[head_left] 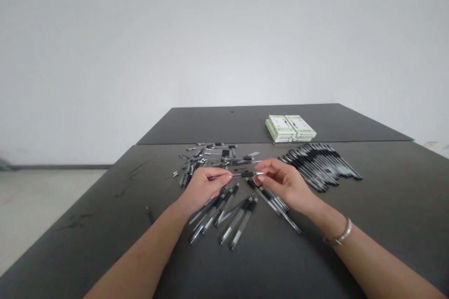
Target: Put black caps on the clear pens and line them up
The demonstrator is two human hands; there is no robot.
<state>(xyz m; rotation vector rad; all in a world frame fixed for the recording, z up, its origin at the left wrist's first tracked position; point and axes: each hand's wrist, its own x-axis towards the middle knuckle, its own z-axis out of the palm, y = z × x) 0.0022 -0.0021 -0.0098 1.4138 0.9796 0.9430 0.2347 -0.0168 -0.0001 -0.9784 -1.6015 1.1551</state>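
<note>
A pen (247, 174) with a clear barrel, black grip and pale pointed tip lies level between my hands, above the table. My left hand (206, 186) is closed on its barrel end, thumb and fingers pinched. At the tip end, the thumb and curled fingers of my right hand (280, 182) close around the point; the exact contact is hard to make out. Below them, several loose pens (242, 224) with clear barrels and black grips lie fanned toward me. More pens (275, 201) lie under my right hand.
Behind my left hand is a jumbled heap of pen parts (217, 154). On the right, capped-looking dark pens (322, 163) lie side by side in a row. Green and white boxes (293, 128) are stacked farther back on the dark table (210, 124). A small dark piece (150, 215) lies left.
</note>
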